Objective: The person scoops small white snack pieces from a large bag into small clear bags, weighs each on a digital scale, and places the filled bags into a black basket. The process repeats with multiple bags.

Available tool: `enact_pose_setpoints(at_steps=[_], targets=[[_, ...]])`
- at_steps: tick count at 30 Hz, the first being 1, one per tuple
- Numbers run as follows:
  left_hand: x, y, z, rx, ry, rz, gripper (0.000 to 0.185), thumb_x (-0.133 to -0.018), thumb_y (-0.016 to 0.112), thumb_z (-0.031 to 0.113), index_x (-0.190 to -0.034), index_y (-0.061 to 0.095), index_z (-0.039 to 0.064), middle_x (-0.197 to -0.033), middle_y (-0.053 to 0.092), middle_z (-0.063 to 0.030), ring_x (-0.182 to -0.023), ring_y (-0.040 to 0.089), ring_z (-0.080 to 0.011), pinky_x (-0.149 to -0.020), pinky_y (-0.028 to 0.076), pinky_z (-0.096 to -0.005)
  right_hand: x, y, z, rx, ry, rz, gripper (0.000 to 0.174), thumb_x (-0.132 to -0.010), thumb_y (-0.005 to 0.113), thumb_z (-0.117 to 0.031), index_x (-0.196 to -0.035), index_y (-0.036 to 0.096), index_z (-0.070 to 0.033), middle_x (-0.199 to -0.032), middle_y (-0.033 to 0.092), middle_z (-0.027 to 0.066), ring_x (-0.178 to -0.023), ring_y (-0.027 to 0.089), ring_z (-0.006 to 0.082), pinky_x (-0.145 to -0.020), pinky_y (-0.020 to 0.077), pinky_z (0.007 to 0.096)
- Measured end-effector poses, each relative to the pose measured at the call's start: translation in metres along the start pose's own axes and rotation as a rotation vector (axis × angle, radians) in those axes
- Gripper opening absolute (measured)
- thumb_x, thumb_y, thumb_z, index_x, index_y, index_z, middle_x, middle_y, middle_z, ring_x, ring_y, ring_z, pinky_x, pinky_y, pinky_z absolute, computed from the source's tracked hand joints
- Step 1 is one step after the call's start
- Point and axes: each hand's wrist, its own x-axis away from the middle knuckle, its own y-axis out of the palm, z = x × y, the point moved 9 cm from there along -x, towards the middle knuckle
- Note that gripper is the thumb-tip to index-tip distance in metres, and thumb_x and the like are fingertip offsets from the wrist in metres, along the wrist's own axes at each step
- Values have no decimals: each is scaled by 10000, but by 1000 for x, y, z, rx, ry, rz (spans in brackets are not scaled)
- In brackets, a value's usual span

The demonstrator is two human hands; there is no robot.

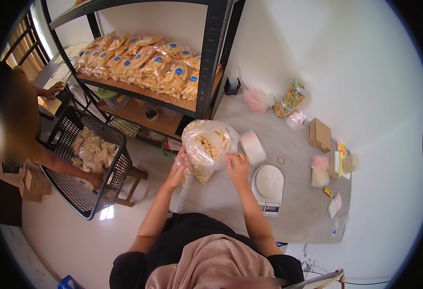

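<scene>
A large clear plastic bag [211, 144] of pale stick-shaped snacks lies with its mouth open at the table's left edge. My right hand [238, 167] pinches the near right side of its rim. At the bag's left side, my left hand [178, 170] has clear plastic between its fingers; whether this belongs to the large bag or a small separate one is hard to tell. More snack sticks [201, 172] show through plastic just below the opening. Right of the bag lies a stack of flat clear pouches [253, 147]. Beside my right forearm is a white kitchen scale [269, 182] with a bare platform.
Left, a person's hand [95, 180] reaches into a black plastic basket [85, 213] of bagged snacks on a stool [136, 173]. A metal shelf rack [206, 61] holds many labelled snack bags [153, 67]. On the table [301, 224] stand candy jars [293, 94] and a cardboard box [319, 135].
</scene>
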Motion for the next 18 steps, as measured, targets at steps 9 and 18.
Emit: enact_pose_setpoints(at_steps=[9,18], targets=[[-1,2,1,55,-52,-59,597,-810,498,211,-1332,289,11,-1437,205,-126,-1317,224,-229,-1073,164,-337,35,3,9,-288,266,-78,51,-770,620,-24,-820,626,-24,-771,616,128,-732,581,263,-662,450,342],[-39,-8,1,109,-59,-31,547,-810,484,209,-1298,331,16,-1424,219,-94,-1312,220,-214,-1075,137,-325,35,-31,-21,21,76,222,111,-760,619,-5,-870,623,-23,-857,640,100,-761,574,260,-673,455,357]])
